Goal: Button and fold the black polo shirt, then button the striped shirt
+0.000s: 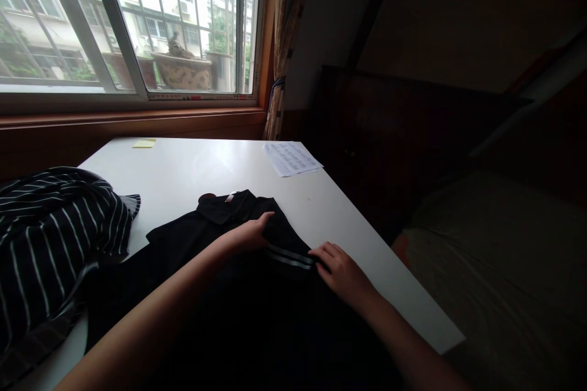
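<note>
A black collared shirt (pixel 178 229) lies spread over the near part of the white table, its collar toward the window and a pale label showing at the neck. Two light stripes run across its right-hand part, between my hands. My left hand (pixel 254 235) is closed on the cloth just below the collar, thumb sticking out and the other fingers mostly hidden. At the outer end of the stripes, my right hand (pixel 339 269) pinches the shirt's edge with bent fingers. The lower part of the shirt merges into dark shadow.
A black-and-white striped cloth (pixel 50 244) is heaped at the left of the white table (pixel 206 162). Printed sheets (pixel 293 159) and a yellow note (pixel 144 143) lie toward its far side. Behind stand a barred window and a tied curtain (pixel 277 91). A covered surface (pixel 499 269) is at right.
</note>
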`<action>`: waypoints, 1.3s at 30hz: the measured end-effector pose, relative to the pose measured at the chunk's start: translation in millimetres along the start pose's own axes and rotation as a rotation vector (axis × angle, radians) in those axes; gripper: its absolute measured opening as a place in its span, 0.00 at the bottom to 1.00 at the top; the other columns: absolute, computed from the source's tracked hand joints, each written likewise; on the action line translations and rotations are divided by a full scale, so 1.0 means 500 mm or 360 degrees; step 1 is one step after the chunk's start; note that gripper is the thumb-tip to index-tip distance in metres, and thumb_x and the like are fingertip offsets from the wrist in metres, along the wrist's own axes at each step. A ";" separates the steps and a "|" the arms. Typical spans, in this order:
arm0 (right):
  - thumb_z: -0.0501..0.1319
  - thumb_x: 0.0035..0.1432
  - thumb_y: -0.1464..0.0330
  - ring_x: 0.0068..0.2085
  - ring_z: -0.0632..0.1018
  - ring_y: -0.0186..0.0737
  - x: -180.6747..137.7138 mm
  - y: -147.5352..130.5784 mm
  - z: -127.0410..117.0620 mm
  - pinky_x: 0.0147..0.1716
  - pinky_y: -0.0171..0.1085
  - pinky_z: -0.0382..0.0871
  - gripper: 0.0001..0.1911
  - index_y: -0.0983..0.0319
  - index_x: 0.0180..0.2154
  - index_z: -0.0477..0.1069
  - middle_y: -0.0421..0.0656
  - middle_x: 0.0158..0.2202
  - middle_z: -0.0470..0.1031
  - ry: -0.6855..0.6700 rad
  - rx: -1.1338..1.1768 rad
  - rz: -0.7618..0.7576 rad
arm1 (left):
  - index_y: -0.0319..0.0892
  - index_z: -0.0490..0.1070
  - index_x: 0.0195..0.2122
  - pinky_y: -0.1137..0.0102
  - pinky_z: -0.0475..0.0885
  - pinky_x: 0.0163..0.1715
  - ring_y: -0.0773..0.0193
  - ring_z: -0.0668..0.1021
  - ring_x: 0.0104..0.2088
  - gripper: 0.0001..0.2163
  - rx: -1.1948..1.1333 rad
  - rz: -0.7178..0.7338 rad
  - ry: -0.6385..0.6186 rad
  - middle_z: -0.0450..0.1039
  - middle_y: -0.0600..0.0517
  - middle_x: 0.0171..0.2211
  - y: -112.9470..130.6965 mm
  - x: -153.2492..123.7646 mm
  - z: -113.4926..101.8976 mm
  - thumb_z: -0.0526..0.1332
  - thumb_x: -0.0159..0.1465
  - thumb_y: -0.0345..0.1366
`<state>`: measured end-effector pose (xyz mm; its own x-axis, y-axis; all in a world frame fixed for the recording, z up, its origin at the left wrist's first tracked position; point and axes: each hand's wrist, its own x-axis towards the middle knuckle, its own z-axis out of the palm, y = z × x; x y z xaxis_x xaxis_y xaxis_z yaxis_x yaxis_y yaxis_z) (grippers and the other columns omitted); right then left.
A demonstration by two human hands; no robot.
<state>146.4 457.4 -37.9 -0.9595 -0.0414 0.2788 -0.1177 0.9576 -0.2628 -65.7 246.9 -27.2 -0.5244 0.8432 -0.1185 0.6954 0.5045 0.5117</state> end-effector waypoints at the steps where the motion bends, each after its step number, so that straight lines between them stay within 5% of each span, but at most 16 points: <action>1: 0.55 0.58 0.81 0.44 0.76 0.44 -0.001 0.001 0.002 0.46 0.46 0.75 0.20 0.57 0.49 0.71 0.44 0.41 0.73 0.0012 -0.0011 -0.0009 | 0.44 0.48 0.69 0.70 0.74 0.35 0.56 0.82 0.39 0.41 0.0046 0.0004 0.0021 0.78 0.45 0.46 -0.002 -0.002 0.001 0.65 0.57 0.31; 6: 0.55 0.57 0.82 0.43 0.75 0.45 -0.005 0.008 -0.001 0.44 0.44 0.75 0.24 0.57 0.51 0.71 0.44 0.41 0.72 -0.0037 -0.0220 -0.0035 | 0.47 0.61 0.64 0.59 0.73 0.47 0.46 0.76 0.51 0.30 0.0318 0.0006 0.0251 0.71 0.40 0.54 0.008 -0.005 0.015 0.63 0.60 0.34; 12: 0.55 0.57 0.82 0.42 0.74 0.46 -0.009 0.008 -0.005 0.42 0.43 0.74 0.31 0.55 0.59 0.68 0.46 0.41 0.71 -0.0106 -0.0474 -0.0035 | 0.49 0.63 0.64 0.51 0.58 0.64 0.45 0.57 0.68 0.22 0.0501 0.0219 0.0431 0.61 0.46 0.66 0.014 0.037 0.054 0.55 0.69 0.43; 18: 0.55 0.57 0.82 0.41 0.73 0.44 -0.013 0.006 -0.002 0.41 0.41 0.72 0.32 0.53 0.60 0.68 0.45 0.40 0.70 -0.0145 -0.0445 0.0008 | 0.49 0.56 0.68 0.42 0.49 0.65 0.43 0.54 0.69 0.25 0.0554 0.0249 0.0455 0.52 0.50 0.70 -0.019 0.100 0.081 0.49 0.71 0.49; 31: 0.57 0.56 0.80 0.42 0.73 0.46 -0.027 0.014 -0.040 0.42 0.46 0.72 0.18 0.58 0.44 0.76 0.46 0.40 0.72 -0.0043 -0.0327 -0.0079 | 0.49 0.49 0.70 0.48 0.49 0.67 0.48 0.51 0.71 0.28 0.0569 0.0221 0.0551 0.51 0.50 0.70 -0.027 0.135 0.074 0.49 0.71 0.48; 39: 0.52 0.66 0.72 0.60 0.70 0.47 0.039 -0.055 -0.002 0.60 0.49 0.67 0.21 0.61 0.60 0.66 0.49 0.60 0.69 0.0004 -0.0126 -0.0229 | 0.42 0.50 0.70 0.48 0.48 0.67 0.50 0.49 0.71 0.27 0.0574 0.0236 0.0589 0.50 0.47 0.71 -0.013 0.097 0.075 0.47 0.72 0.44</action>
<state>131.2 430.6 -24.2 -0.9335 -0.1788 0.3109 -0.2330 0.9613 -0.1467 -77.2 291.5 -68.4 -0.5007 0.8211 0.2742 0.8656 0.4718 0.1678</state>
